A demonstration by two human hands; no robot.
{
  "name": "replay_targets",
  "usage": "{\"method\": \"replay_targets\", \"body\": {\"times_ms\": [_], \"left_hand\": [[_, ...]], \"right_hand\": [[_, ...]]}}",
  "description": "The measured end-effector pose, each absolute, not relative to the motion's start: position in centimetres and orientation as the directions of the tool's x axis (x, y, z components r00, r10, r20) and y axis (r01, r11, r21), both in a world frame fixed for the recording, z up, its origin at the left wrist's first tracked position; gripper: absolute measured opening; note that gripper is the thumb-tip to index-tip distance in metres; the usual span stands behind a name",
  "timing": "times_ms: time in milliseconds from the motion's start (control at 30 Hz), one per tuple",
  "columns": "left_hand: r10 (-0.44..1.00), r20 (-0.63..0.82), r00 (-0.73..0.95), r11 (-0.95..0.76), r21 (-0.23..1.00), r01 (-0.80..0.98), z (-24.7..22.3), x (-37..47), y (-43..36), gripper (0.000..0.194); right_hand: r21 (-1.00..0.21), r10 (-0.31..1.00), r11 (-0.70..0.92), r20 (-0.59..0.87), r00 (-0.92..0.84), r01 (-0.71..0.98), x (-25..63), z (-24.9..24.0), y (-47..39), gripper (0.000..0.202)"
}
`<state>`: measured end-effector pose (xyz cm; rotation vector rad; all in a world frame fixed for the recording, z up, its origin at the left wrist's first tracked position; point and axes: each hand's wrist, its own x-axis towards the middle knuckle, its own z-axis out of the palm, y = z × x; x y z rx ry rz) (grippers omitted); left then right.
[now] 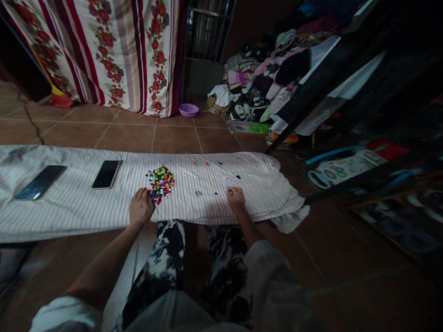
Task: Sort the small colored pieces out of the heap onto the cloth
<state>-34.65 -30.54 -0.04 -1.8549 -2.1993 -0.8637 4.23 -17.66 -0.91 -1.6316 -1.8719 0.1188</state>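
Note:
A heap of small multicoloured pieces (162, 182), bead-like and too small to name surely, lies on the striped cloth (183, 210). My left hand (141, 205) rests palm down at the heap's near left edge, fingers lying close together by the pieces. To the right, my right hand (236, 199) is closed in a pinch, with a small dark piece (229, 191) at its fingertips. Sorted bits lie apart around it: black pieces (238, 177), a purple piece (216, 193), a yellow piece (212, 179), grey pieces (198, 193), an orange piece (207, 163) and a green piece (220, 163).
Two phones, one dark phone (106, 174) and another phone (40, 182), lie on the cloth at left. Beyond are a floral curtain (129, 55), a purple basin (188, 109) and a heap of clothes (263, 78). A dark metal post (294, 122) slants up at right.

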Motion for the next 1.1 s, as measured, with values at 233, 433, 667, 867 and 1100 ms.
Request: {"method": "replay_targets", "body": {"times_ms": [233,433,667,867,1100], "left_hand": [[0.858,0.454,-0.241,0.081,0.343,0.936,-0.1,-34.7,-30.5,0.032],[0.852,0.454,-0.261,0.093,0.359,0.929,0.0,-34.5,-30.4,0.031],[0.858,0.445,-0.255,0.107,0.331,0.938,0.2,-34.5,-30.5,0.033],[0.857,0.456,-0.239,0.089,0.328,0.941,0.2,-34.5,-30.4,0.033],[0.858,0.455,-0.236,0.087,0.326,0.941,0.0,-34.5,-30.4,0.032]], "right_hand": [[-0.518,0.907,0.238,0.421,0.003,0.821,4.4,-0.5,-18.0,0.027],[-0.547,0.858,0.289,0.512,0.041,0.786,2.5,1.1,-18.8,0.026],[-0.59,0.854,0.497,0.462,-0.238,0.636,-5.0,2.4,-20.7,0.024],[-0.611,0.807,0.573,0.309,-0.503,0.546,-11.3,1.9,-22.8,0.02],[-0.585,0.785,0.562,0.154,-0.6,0.585,-16.2,3.0,-24.4,0.021]]}}
